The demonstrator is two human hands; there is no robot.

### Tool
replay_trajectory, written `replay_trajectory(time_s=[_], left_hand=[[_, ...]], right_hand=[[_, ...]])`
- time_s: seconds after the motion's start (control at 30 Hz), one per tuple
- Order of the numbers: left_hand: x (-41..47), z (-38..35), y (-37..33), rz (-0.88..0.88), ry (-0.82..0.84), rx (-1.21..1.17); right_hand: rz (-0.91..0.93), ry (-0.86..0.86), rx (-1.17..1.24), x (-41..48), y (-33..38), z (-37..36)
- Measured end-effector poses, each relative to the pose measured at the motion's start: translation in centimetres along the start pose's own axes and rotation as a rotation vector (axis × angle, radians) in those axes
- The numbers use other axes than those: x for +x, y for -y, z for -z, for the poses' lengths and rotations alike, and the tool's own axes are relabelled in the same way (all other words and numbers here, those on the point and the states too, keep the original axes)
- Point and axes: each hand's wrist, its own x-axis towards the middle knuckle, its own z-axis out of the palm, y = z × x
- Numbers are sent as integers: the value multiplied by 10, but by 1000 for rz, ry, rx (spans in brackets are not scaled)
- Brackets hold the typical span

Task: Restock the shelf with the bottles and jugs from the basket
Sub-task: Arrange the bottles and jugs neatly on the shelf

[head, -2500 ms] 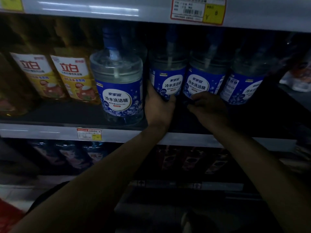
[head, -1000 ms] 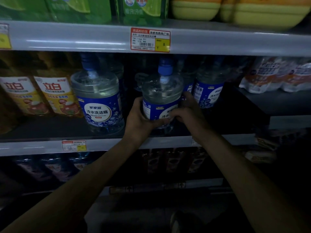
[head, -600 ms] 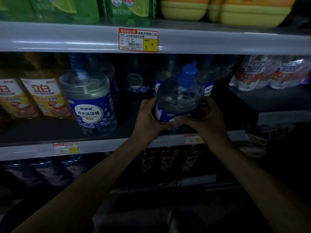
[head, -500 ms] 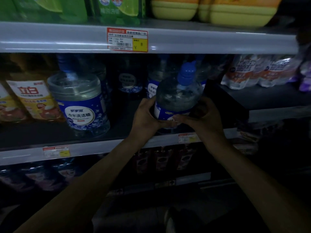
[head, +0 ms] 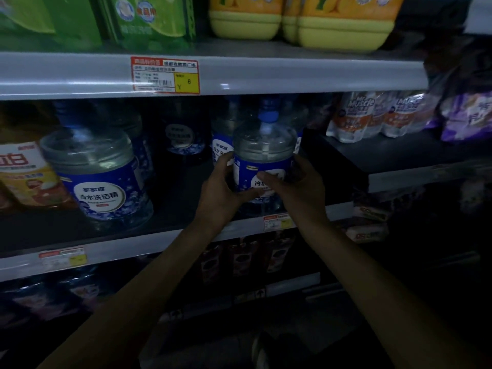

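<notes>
We're looking at both hands on one item: a clear plastic jug with a blue cap and blue label (head: pixel 263 155). It's upright at the front edge of the grey metal shelf (head: pixel 133 249), though we can't tell whether its base is touching the board or just above it.

The left hand (head: pixel 221 193) grips the jug's left flank, its fingers (head: pixel 250 194) curled under the lower label with the thumb up the side. The right hand (head: pixel 295 187) wraps the other flank, its fingers (head: pixel 266 179) laid across the label's white oval. So both sets of fingers are closed round the same jug.

Just behind the fingers, we see more blue-labelled jugs (head: pixel 222 145) lined up in the dim back row. Well left of the left hand, a matching large clear jug (head: pixel 98 171) stands alone at the front, with yellow-labelled amber bottles (head: pixel 24 177) beyond it.

Above the fingers, a red and yellow price tag (head: pixel 165 75) sits on the upper shelf rail. Green packs (head: pixel 149 20) and yellow tubs (head: pixel 338 25) stand on top of that shelf.

Right of the right hand and higher, there are white and orange pouches (head: pixel 372 115) on a dark ledge, with a purple pack (head: pixel 468 115) at the far edge.
</notes>
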Motion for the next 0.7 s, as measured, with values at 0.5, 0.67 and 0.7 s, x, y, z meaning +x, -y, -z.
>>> replay_trajectory(time_s=[0.5,0.67,0.7], left_hand=[[-45,46,-15,30,-94,126],[-65,78,-17,42,-138,202],[-68,84,-16,36,-145,213]], right_hand=[[184,-34,-229,-60,29,-21],[363,33,-364,-71,31,-49],[380,59,-373,-73,31,-56]])
